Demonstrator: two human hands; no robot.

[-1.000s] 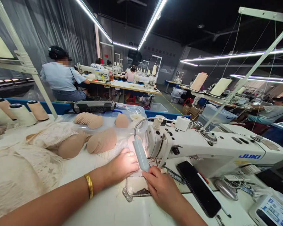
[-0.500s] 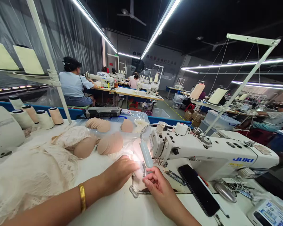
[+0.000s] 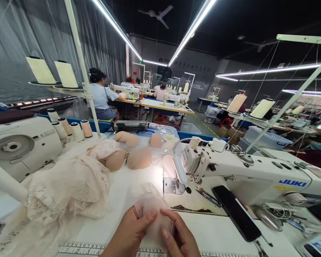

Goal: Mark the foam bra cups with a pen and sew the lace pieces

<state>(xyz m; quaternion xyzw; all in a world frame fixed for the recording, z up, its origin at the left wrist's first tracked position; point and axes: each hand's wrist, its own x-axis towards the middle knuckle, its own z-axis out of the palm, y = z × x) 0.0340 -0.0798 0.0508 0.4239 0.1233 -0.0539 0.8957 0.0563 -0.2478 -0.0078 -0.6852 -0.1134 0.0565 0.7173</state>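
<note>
In front of me, near the table's front edge, both hands hold a piece of sheer pale fabric point(image 3: 153, 201). My left hand point(image 3: 132, 228) is closed on its left side, thumb lying on top. My right hand point(image 3: 180, 233) grips the right side with curled fingers. Part of the fabric is hidden under the fingers. Beyond it, to the right, the metal needle plate point(image 3: 173, 185) of a white sewing machine point(image 3: 240, 175) shows, lit by a small lamp point(image 3: 179, 167). A measuring scale point(image 3: 82, 248) runs along the table edge below my hands.
Cream lace fabric point(image 3: 69, 185) is heaped at left. Stacked beige foam bra cups point(image 3: 139, 159) lie farther back. Right of my hands are thread snips point(image 3: 208, 197) and a black phone point(image 3: 237, 214). Thread spools point(image 3: 77, 132) stand at back left. A seated person point(image 3: 100, 96) is beyond.
Both hands have moved back from the sewing machine's needle area toward me, bringing the sheer fabric along. The view has turned left and down, so the table-edge scale now shows.
</note>
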